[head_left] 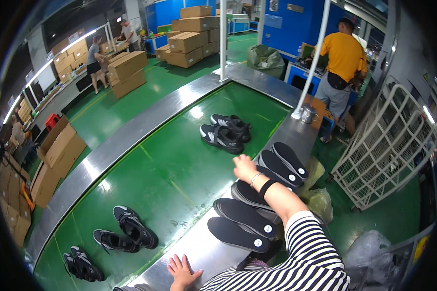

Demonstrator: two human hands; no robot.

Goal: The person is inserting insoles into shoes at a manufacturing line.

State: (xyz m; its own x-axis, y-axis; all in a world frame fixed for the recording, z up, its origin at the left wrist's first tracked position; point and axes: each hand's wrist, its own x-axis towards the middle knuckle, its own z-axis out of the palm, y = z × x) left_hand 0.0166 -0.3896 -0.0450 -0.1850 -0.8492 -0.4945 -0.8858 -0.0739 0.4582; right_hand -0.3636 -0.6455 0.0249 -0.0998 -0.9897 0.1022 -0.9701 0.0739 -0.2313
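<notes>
My left hand (182, 272) rests on the metal ledge at the front edge with its fingers spread, holding nothing. My right arm reaches forward across stacks of black insoles (242, 214) with round white stickers, laid along the ledge. Curled fingers close my right hand (244, 167) above the belt's edge, and nothing shows in it. Just beyond it, a pair of black and grey sneakers (223, 136) sits on the green conveyor belt (175, 165). Nearer on the left are another sneaker pair (133, 230) and a third pair (82, 264).
Metal borders (131, 138) and white posts (223, 43) frame the belt. A metal cup (308, 114) stands at the far right corner. A white wire cart (383, 145) is on the right. Cardboard boxes (187, 41) are stacked behind; a person in orange (344, 56) works at far right.
</notes>
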